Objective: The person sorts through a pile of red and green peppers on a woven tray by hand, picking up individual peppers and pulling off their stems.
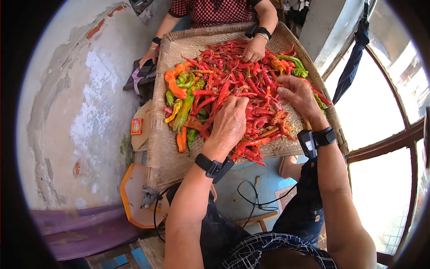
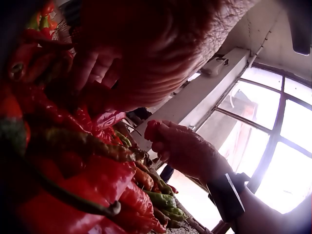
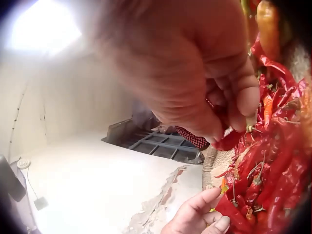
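A heap of red chili peppers (image 1: 251,112) fills the middle of a woven tray (image 1: 154,148). My left hand (image 1: 230,123) is low over the near part of the heap, its fingers curled. In the right wrist view, that left hand (image 3: 195,214) has finger and thumb at a red chili pepper (image 3: 234,209). My right hand (image 1: 300,96) is raised over the heap's right side. In the left wrist view, the right hand (image 2: 187,148) pinches a red chili pepper (image 2: 152,130) between thumb and fingers, mostly covered by them.
Green and orange peppers (image 1: 183,96) line the tray's left side; green ones (image 1: 298,67) lie at the right. Across the tray, another person's hand (image 1: 255,48) rests on the peppers. Below are an orange-rimmed container (image 1: 127,193) and a black cable (image 1: 255,204). Windows (image 1: 380,197) stand right.
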{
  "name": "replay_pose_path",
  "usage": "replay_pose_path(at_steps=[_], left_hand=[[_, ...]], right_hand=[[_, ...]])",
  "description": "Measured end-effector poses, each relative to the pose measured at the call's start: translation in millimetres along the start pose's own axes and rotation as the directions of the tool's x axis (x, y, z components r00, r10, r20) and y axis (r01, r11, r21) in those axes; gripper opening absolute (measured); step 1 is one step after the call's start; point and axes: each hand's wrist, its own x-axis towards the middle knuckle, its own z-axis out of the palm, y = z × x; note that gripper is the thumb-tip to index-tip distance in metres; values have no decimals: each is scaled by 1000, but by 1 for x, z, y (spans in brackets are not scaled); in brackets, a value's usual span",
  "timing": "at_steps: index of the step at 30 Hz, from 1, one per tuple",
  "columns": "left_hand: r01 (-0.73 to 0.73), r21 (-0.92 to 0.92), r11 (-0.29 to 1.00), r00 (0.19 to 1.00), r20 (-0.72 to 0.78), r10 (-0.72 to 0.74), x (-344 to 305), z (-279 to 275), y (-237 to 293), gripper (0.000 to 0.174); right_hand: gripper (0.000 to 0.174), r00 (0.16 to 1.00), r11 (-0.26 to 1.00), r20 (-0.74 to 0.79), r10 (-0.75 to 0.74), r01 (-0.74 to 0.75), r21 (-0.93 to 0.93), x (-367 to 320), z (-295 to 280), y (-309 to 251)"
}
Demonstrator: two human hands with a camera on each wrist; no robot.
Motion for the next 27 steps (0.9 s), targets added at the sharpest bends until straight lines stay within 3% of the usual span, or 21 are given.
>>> replay_pose_path(at_steps=[1, 2, 3, 4, 5, 6, 7, 8, 10, 13, 16, 17, 20, 22, 24, 25, 26, 27], left_hand=[[-16, 15, 1000, 1000, -4, 16, 0, 1, -1, 36], [-32, 30, 999, 999, -8, 33, -1, 2, -2, 36], [-63, 40, 997, 997, -53, 65, -1, 3, -2, 34], [-61, 42, 997, 996, -57, 63, -1, 2, -3, 34], [-65, 48, 997, 997, -35, 66, -2, 3, -4, 32], [-70, 53, 996, 997, -10, 70, -3, 3, -5, 31], [-69, 53, 996, 998, -8, 70, -4, 3, -5, 31], [-72, 59, 996, 997, 14, 71, -4, 4, -5, 29], [-73, 62, 995, 997, 37, 71, -4, 6, -6, 27], [-87, 88, 992, 995, 63, 82, -4, 10, -7, 26], [-85, 105, 991, 992, 98, 75, -3, 8, -6, 25], [-87, 115, 990, 992, 96, 76, -4, 7, -5, 25], [-87, 141, 986, 991, 117, 71, -3, 7, -4, 24], [-96, 168, 981, 989, 126, 75, -2, 8, -4, 25], [-110, 176, 978, 989, 122, 90, -3, 10, -4, 26], [-116, 194, 974, 989, 110, 96, -3, 10, -4, 26], [-126, 188, 974, 988, 117, 105, -2, 10, -4, 26], [-122, 203, 972, 987, 125, 98, -2, 10, -3, 26]], right_hand=[[27, 948, 977, -294, -121, 166, 136, 4, 7, -4], [27, 800, 909, -572, -182, 359, 213, 7, 10, -8], [27, 800, 907, -570, -190, 365, 210, 7, 7, -8], [26, 859, 972, -463, -217, 233, -24, 4, 1, -6], [25, 913, 956, -352, -204, 109, -271, -1, -6, -1], [24, 957, 861, -248, -154, 7, -509, -7, -10, 4], [22, 983, 873, -124, -133, 57, -484, -11, -6, 13], [22, 984, 873, -124, -131, 56, -484, -16, -1, 20], [18, 998, 767, 29, -48, 55, -640, -27, 12, 24], [16, 990, 859, 66, -126, 143, -491, -28, 21, 37], [18, 996, 874, 62, -70, 91, -477, -35, 15, 23], [18, 985, 867, 92, -147, 173, -468, -34, 11, 31], [23, 998, 841, 31, -63, 70, -536, -40, -5, 31], [19, 996, 864, 19, -82, 81, -498, -46, -17, 28], [18, 993, 937, 101, 60, -22, -348, -51, -32, 20], [19, 991, 963, 118, 62, -29, -266, -51, -37, 23], [19, 992, 964, 108, 69, -39, -264, -50, -40, 25], [22, 999, 987, 3, 32, -31, -159, -48, -41, 27]])
